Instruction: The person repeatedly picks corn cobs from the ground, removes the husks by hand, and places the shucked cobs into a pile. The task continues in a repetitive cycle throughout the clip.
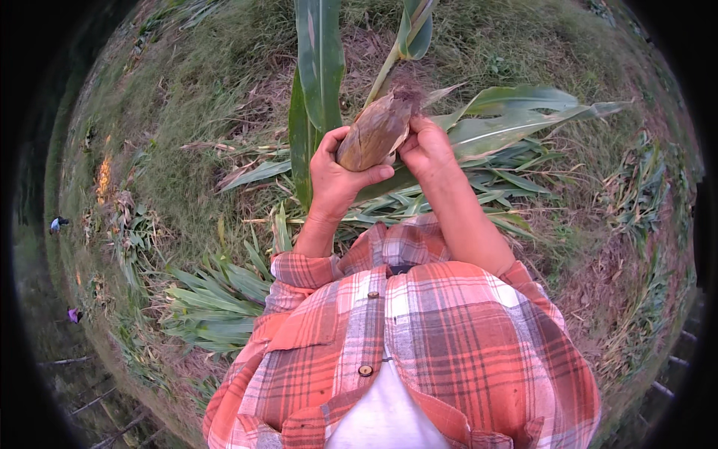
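Observation:
An ear of corn (369,135) in a dry brown husk, with dark silk (405,93) at its tip, is on a standing stalk (390,62) with broad green leaves (318,60). My left hand (338,168) grips the lower part of the ear, thumb across its base. My right hand (425,150) is closed on the husk along the ear's right side near the top, where a paler layer shows; its fingertips are partly hidden behind the ear.
Cut green stalks and leaves (217,299) lie on the weedy grass (179,120) around me. More piles (636,187) lie at the right, and orange heaps (103,176) at the left. Two small distant figures, apparently people (58,223), are at the far left edge.

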Available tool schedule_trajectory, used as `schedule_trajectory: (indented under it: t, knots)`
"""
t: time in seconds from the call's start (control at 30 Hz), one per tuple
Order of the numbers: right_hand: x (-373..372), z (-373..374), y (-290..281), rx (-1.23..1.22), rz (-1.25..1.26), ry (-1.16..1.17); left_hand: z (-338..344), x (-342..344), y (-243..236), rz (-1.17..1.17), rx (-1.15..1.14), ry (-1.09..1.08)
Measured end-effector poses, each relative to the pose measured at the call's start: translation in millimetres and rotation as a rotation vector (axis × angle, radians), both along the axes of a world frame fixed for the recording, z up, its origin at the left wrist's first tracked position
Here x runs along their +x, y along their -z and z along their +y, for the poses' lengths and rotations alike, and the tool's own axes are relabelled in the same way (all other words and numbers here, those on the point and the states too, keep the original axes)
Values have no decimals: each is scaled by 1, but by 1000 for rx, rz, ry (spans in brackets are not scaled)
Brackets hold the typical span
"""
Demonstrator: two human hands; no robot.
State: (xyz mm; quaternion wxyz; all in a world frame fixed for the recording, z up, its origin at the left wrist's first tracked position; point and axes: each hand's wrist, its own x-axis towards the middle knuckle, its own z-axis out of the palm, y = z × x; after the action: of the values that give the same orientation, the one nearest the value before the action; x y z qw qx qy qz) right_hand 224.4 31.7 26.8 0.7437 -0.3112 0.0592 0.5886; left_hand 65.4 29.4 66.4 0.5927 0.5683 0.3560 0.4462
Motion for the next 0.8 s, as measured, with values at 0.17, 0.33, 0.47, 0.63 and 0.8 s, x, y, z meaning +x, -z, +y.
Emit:
schedule_trajectory:
  t: [0.17,0.33,0.47,0.63,0.8]
  knots:
    - [-16,-19,-13,254,66,-79,13,-7,7,-35,-13,-90]
    - [-46,-35,-35,273,-271,-230,22,-4,16,12,187,-338]
    - [-52,-49,-42,241,-664,-417,28,-12,13,-9,106,-296]
    - [-34,-101,-31,234,-619,-680,41,-25,-24,-283,1,-300]
    - [-9,-142,-10,55,-544,-822,35,-23,-10,-223,16,-309]
